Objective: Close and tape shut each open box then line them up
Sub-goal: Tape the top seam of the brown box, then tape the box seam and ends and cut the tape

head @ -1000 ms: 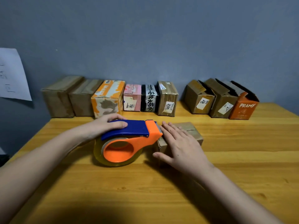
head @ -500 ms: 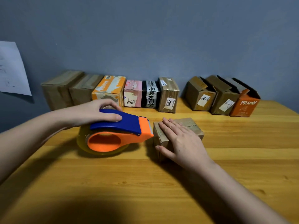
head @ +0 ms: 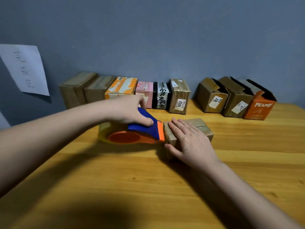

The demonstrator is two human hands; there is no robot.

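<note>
The step in hand is taping: a small brown box (head: 196, 128) lies in the middle of the table (head: 115, 187), its flaps folded down, and the left hand (head: 130, 111) grips the blue handle of an orange tape dispenser (head: 132, 134), fingers wrapped over the top, with the dispenser's orange nose touching the box's left end. The right hand (head: 191, 142) lies flat on the lid, fingers straight and spread, thumb down the near side, pressing the flaps closed rather than grasping.

The next move, as I judge it, calls for anchoring the tape on that left end and drawing the dispenser rightward along the top seam, so the right hand will need to slide away or lift ahead of it, or it stands in the tape's path.

Along the far wall a closed row (head: 125, 93) of six boxes stands lined up on the left. To the far right, three boxes, two brown open boxes (head: 226, 100) and an orange PRAMY box (head: 259, 108), sit with flaps up and seem to await their turn. A gap lies between the two groups, a likely spot for this box. A sheet of paper (head: 24, 70) hangs on the wall at far left
</note>
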